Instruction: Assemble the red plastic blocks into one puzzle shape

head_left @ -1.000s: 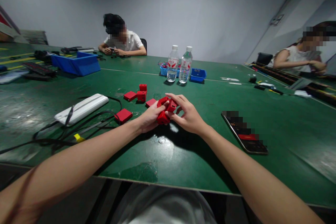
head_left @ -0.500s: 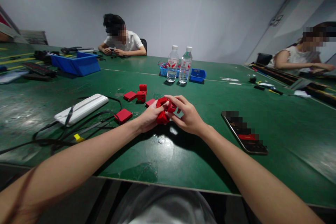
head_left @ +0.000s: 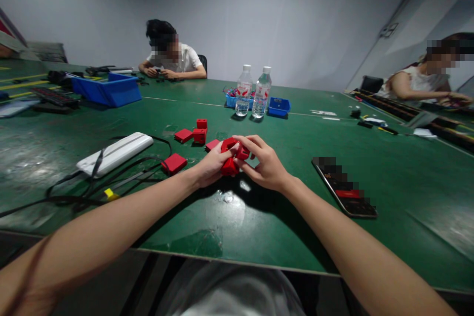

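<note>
- Forearms point(head_left: 148, 215) reach over the green table point(head_left: 259, 242) from either side, much as they lay a second ago
- Left hand point(head_left: 213, 164) curls around a red frame point(head_left: 230, 167), thumb laid over it, clasping it firmly
- Right hand point(head_left: 264, 160), just beside the left, pinches a red block point(head_left: 243, 152) between thumb and bent forefinger, against the frame's right side
- What has just changed is small: the block sits lower and more tilted than a second ago, its slotted face less plain, while the frame hardly shifts; this suggests the right fingers do the adjusting and the left steadies; whether block and frame are joined, I cannot tell
- Loose red parts lie as before: a flat red piece point(head_left: 212, 145) just beyond the left hand, a red slab point(head_left: 174, 163) to its left, a red cluster point(head_left: 199, 136) farther out
- Left of the left hand lies a white case point(head_left: 116, 153) among black cords point(head_left: 74, 199); well right of the right hand, a phone point(head_left: 344, 191)
- Beyond both hands stand two bottles point(head_left: 243, 91) near a blue tray point(head_left: 279, 104)
- Farthest, a co-worker opposite point(head_left: 187, 61) looks unchanged, while a co-worker at right point(head_left: 411, 81) has shifted both arms
</note>
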### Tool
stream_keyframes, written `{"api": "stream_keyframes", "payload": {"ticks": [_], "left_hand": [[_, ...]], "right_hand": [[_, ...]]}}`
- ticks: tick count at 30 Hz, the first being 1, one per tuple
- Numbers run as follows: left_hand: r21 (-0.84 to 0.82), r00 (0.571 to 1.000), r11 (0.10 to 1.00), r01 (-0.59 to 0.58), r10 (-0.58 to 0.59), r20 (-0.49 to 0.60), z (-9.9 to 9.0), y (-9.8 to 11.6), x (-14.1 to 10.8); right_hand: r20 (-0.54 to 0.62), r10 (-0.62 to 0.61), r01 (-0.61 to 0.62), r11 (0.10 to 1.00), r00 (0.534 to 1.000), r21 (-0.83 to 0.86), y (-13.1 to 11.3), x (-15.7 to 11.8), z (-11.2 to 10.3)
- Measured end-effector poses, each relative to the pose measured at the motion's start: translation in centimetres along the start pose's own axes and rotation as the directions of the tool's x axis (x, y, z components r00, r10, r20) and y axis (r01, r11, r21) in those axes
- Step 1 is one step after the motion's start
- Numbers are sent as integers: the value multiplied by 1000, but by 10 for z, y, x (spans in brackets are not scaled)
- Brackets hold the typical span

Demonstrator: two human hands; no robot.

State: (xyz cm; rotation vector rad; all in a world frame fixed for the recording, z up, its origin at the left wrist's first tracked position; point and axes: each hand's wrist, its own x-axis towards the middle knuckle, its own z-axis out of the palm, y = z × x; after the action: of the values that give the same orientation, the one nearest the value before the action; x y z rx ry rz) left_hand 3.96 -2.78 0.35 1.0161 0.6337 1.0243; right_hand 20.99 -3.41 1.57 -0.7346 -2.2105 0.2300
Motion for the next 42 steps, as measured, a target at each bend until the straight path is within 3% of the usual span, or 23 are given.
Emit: {"api": "stream_keyframes", "payload": {"ticks": [26, 31, 37, 42], "left_hand": [[-6, 1000, 1000, 26, -26, -5, 0, 3, -1], [-25, 998, 999, 26, -27, -53, 1, 4, -1], [-38, 998, 999, 33, -35, -56, -1, 2, 1], [-41, 999, 999, 16, -17, -44, -2, 0, 1]], "right_hand": [[31, -4, 2, 996, 999, 88, 0, 3, -3], [-15, 95, -92, 986, 995, 137, 1, 3, 1], [-114, 132, -111, 978, 985, 174, -1, 2, 6], [-76, 83, -69, 983, 994, 168, -2, 2, 5]]}}
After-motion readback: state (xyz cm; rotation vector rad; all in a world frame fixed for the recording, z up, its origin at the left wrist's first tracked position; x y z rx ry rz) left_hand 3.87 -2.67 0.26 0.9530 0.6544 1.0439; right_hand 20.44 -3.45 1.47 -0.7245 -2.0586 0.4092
